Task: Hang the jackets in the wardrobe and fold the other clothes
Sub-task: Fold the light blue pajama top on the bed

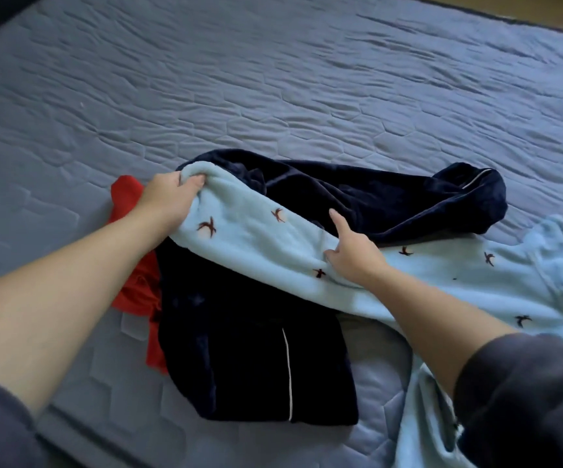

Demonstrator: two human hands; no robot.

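Head view looks down on a quilted grey-blue mattress [273, 79] where the left hand [168, 194] clenches one end of a pale blue fleece garment with small dark bird shapes [256, 238], lifting it over a dark navy garment with white piping [256, 359]. The right hand [351, 251] rests loosely spread on the blue fleece, forefinger extended, seemingly pressing rather than gripping. A red garment [131, 292] lies partly under the navy one, beside the left forearm

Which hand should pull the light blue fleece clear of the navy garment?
Left. The left hand already grips the light blue fleece at its end; the right hand only rests on it, index finger extended.
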